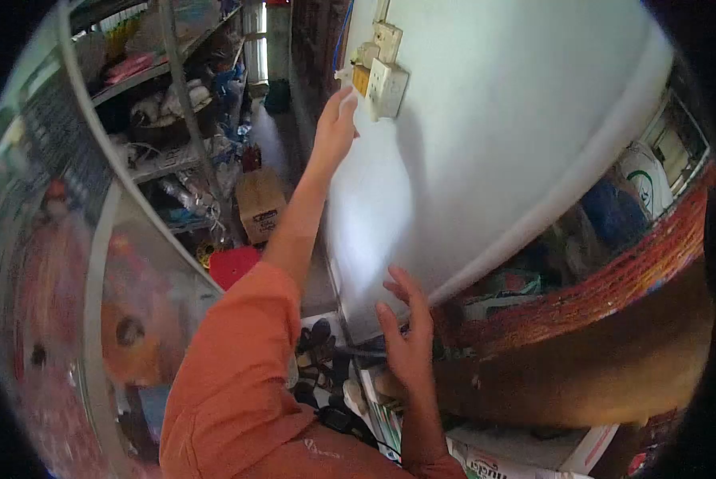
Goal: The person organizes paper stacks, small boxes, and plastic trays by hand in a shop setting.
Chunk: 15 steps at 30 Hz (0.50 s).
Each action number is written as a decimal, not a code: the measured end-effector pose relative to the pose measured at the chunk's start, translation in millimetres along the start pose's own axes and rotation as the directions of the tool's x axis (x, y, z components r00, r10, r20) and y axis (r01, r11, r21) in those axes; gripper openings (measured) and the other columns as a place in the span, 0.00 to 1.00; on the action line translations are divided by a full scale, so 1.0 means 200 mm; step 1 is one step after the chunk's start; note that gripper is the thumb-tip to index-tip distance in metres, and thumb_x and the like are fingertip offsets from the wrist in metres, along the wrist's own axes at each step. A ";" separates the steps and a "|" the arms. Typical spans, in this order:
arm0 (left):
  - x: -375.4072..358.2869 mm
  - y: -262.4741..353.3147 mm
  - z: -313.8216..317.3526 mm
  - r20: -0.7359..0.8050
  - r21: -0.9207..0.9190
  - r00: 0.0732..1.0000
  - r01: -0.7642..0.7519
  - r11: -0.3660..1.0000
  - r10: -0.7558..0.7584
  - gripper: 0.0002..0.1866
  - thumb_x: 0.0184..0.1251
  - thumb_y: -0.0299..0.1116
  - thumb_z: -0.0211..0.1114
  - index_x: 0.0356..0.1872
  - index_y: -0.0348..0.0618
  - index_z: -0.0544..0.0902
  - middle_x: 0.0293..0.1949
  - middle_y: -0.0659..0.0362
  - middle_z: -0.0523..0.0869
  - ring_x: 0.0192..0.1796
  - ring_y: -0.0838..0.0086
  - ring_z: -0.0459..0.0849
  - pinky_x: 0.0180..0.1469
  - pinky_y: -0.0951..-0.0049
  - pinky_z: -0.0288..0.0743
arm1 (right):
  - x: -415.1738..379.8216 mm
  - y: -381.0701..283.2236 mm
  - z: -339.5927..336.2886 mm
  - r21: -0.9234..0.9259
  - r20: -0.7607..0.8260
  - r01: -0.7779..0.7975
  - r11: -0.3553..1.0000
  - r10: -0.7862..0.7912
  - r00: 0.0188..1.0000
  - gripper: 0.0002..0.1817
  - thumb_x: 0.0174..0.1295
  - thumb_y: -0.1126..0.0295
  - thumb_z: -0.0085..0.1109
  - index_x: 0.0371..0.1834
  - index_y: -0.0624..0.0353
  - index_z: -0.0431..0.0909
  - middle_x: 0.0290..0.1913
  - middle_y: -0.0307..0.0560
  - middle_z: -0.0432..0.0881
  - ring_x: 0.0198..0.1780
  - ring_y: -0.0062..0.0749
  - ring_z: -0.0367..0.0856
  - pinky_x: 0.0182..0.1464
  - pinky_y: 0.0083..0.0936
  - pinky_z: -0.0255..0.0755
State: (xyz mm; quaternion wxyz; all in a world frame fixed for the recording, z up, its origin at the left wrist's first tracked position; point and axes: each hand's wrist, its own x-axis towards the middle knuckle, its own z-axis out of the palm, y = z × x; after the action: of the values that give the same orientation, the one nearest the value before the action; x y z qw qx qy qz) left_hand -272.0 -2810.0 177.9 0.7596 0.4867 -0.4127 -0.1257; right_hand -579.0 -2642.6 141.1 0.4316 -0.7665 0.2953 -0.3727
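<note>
My left hand (339, 121) is raised at the end of an outstretched arm, close to the electrical sockets (387, 88) on the pale wall (485, 120). Its fingertips are beside a small whitish plug or adapter (344, 74) at the left of the sockets; whether they touch it, or what they hold, I cannot make out. Lower down, in front of the same wall, my right hand (408, 331) hangs in the air with its fingers apart and nothing in them.
Metal shelves (152, 76) with bags and loose goods stand at the left. A cardboard box (259, 203) and a red object (232, 265) lie beyond my left arm. Shoes (318, 335) sit below. At the right hangs reddish netting (597, 295) above a brown surface (565, 379).
</note>
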 end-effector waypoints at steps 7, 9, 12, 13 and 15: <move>0.40 -0.07 0.07 0.128 0.023 0.990 0.061 0.998 -0.064 0.38 0.81 0.60 0.44 0.75 0.35 0.66 0.52 0.55 0.82 0.29 0.78 0.74 0.31 0.75 0.71 | 0.23 0.08 0.13 0.008 -0.020 -0.051 0.999 0.051 0.998 0.27 0.69 0.71 0.61 0.71 0.61 0.71 0.69 0.59 0.73 0.63 0.46 0.79 0.67 0.41 0.70; 0.38 -0.07 0.10 0.131 0.149 0.987 0.070 0.986 -0.090 0.39 0.82 0.61 0.36 0.78 0.37 0.61 0.68 0.47 0.72 0.58 0.64 0.73 0.58 0.68 0.67 | 0.25 0.10 0.14 -0.008 -0.031 -0.075 0.997 0.075 0.997 0.26 0.69 0.71 0.61 0.71 0.61 0.71 0.69 0.59 0.73 0.62 0.45 0.79 0.66 0.40 0.72; 0.40 -0.01 0.11 0.188 0.315 0.981 -0.097 0.944 0.038 0.38 0.84 0.58 0.28 0.80 0.39 0.58 0.81 0.48 0.55 0.83 0.57 0.52 0.82 0.65 0.43 | 0.34 0.14 0.18 0.025 -0.007 -0.049 0.998 0.049 0.999 0.27 0.69 0.71 0.61 0.71 0.62 0.70 0.68 0.59 0.72 0.59 0.44 0.81 0.63 0.39 0.74; 0.41 -0.01 0.11 0.209 0.263 0.973 -0.149 0.953 0.095 0.37 0.84 0.56 0.25 0.80 0.39 0.57 0.82 0.48 0.55 0.83 0.57 0.52 0.82 0.65 0.43 | 0.36 0.12 0.18 0.046 0.000 -0.056 0.997 0.056 0.998 0.27 0.69 0.72 0.61 0.71 0.62 0.70 0.68 0.59 0.72 0.59 0.43 0.81 0.62 0.38 0.75; 0.42 -0.05 0.10 0.255 0.288 0.956 -0.218 0.933 0.145 0.36 0.84 0.53 0.23 0.81 0.40 0.54 0.81 0.47 0.54 0.83 0.56 0.52 0.82 0.65 0.44 | 0.38 0.11 0.15 0.049 0.013 -0.077 0.996 0.076 0.997 0.26 0.69 0.73 0.60 0.71 0.62 0.69 0.68 0.58 0.72 0.57 0.41 0.82 0.61 0.37 0.76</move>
State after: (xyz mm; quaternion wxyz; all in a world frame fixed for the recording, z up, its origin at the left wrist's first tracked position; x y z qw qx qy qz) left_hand -232.6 -2876.5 215.3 0.6284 0.5426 -0.5558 -0.0430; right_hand -515.6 -2698.4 134.6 0.4660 -0.7459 0.3129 -0.3586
